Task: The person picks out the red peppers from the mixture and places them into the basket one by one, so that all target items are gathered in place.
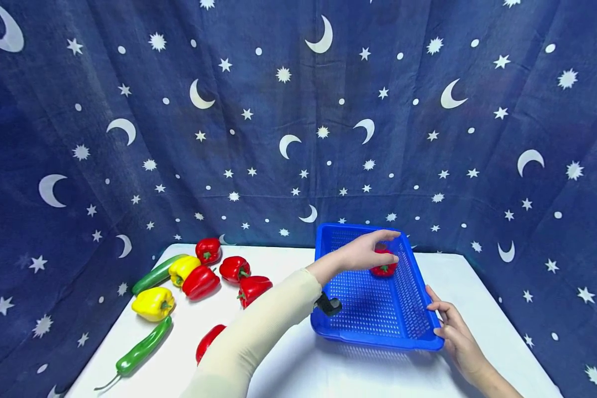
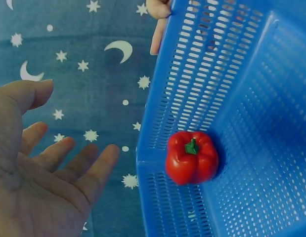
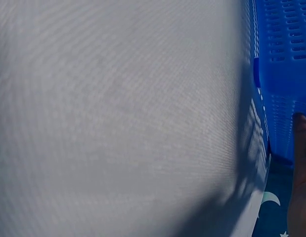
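Observation:
A blue perforated plastic basket [image 1: 363, 318] stands on the right half of the table. Inside it, near the far right corner, lies a red bell pepper [image 2: 190, 165] with a green stem, partly covered by my left hand in the head view. That left hand [image 1: 364, 253] hovers over the basket, fingers spread and loosely bent, nothing in them; the left wrist view shows its bare palm. At the basket's right side, my right hand [image 1: 456, 336] grips the rim between thumb and fingers. Only one of its fingers [image 3: 302, 143] appears in the right wrist view, against the basket wall.
To the left on the white table [image 1: 189, 337] lie several red bell peppers [image 1: 201, 283], two yellow bell peppers [image 1: 152, 304], a long green pepper [image 1: 143, 348] and another long green vegetable [image 1: 156, 275]. My left sleeve crosses over one red pepper [image 1: 209, 340]. A star-patterned curtain [image 1: 258, 138] hangs behind.

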Available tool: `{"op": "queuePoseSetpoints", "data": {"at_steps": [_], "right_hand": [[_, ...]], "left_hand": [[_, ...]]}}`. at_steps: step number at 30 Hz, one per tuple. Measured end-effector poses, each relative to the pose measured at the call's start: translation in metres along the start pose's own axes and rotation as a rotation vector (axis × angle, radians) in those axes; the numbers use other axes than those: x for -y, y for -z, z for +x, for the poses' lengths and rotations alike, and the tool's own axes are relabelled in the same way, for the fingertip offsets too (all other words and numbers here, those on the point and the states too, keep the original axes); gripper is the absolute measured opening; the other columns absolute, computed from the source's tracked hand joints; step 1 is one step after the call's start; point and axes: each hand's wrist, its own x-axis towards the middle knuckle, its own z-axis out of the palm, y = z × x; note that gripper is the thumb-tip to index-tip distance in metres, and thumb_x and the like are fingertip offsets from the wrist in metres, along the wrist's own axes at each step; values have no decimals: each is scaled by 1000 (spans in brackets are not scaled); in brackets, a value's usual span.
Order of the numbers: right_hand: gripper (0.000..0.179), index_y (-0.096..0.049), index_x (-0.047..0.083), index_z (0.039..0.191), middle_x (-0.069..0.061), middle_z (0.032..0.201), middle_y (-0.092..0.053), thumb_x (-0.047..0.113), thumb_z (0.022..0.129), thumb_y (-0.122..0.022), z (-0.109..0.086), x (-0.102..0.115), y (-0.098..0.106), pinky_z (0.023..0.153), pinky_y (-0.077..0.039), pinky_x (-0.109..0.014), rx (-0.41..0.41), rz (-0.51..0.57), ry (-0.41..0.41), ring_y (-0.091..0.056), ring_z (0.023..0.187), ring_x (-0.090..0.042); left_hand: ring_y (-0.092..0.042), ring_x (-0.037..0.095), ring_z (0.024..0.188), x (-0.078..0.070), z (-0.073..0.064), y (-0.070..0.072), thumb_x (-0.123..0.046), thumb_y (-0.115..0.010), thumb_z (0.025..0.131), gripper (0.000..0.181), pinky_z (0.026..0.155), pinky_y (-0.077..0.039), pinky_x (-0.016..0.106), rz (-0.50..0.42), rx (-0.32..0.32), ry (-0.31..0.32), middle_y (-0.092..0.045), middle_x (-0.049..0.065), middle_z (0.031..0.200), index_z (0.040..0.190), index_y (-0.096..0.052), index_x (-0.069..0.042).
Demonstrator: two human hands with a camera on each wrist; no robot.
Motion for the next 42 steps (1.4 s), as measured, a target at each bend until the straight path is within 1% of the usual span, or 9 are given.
{"op": "queuePoseSetpoints", "data": {"at_steps": [3, 7, 14, 17, 24, 29, 35, 40, 42], "right_hand": [[41, -35, -2, 131, 0, 172, -9, -3, 90, -40, -1, 0, -1, 92, -43, -18, -1, 5, -4, -9, 156, -20], [41, -36, -1, 130, 1, 172, -10, -3, 90, -40, -1, 0, -2, 93, -43, -18, -4, 8, 1, -10, 156, -16], [41, -37, -1, 130, 2, 172, -11, -4, 90, -39, -1, 2, -2, 95, -40, -17, -1, 11, 6, -9, 155, -11], [41, -37, -2, 131, 3, 171, -12, -4, 90, -39, -2, 1, -1, 95, -40, -16, 3, 22, 16, -11, 154, -8], [42, -37, -1, 132, 5, 171, -12, -3, 90, -39, -2, 1, -1, 96, -40, -16, 3, 30, 21, -11, 154, -7], [42, -37, -1, 131, 3, 172, -11, -3, 90, -39, -2, 1, -1, 96, -40, -16, 6, 29, 17, -9, 155, -8], [43, -37, 0, 131, 2, 172, -11, -2, 89, -41, -1, 2, 0, 94, -41, -17, -5, 19, -1, -8, 155, -12], [43, -36, -1, 132, 1, 172, -9, -2, 90, -41, -1, 2, 1, 95, -41, -17, 7, 25, 1, -5, 157, -19], [42, -35, -2, 132, 1, 172, -9, -4, 90, -40, -1, 1, 2, 96, -41, -17, 16, 30, 12, -6, 157, -18]], "left_hand": [[-50, 17, 138, 2, -15, 4, -32, -67, 100, 63, 99, -52, 31, -4, 16, -27, -46, -4, 156, 157, -42, -24], [-51, 14, 136, 5, -33, 14, -31, -67, 100, 62, 100, -51, 28, 6, 12, -53, -46, -6, 156, 157, -43, -25], [-49, 19, 139, 7, -67, 41, -28, -69, 100, 64, 103, -49, 28, -20, 2, -87, -44, -1, 158, 157, -41, -21], [-48, 18, 139, 8, -82, 55, -29, -69, 100, 64, 106, -47, 29, -23, -11, -65, -42, -2, 158, 157, -41, -25], [-46, 24, 142, 18, -122, 82, -31, -68, 100, 66, 105, -50, 38, -1, -54, 0, -41, -1, 159, 158, -39, -25], [-46, 27, 141, 31, -157, 94, -28, -70, 99, 64, 105, -49, 41, -12, -70, 21, -43, -2, 157, 156, -42, -22], [-49, 27, 139, 43, -202, 104, -31, -73, 96, 67, 103, -51, 43, 0, -69, 124, -46, 0, 155, 156, -43, -24], [-53, 28, 134, 52, -238, 113, -28, -74, 95, 65, 98, -55, 38, -17, -108, 181, -52, 3, 149, 153, -46, -25], [-54, 29, 132, 54, -252, 116, -27, -75, 94, 64, 96, -56, 35, -26, -123, 199, -54, 4, 146, 152, -48, -25]]}}
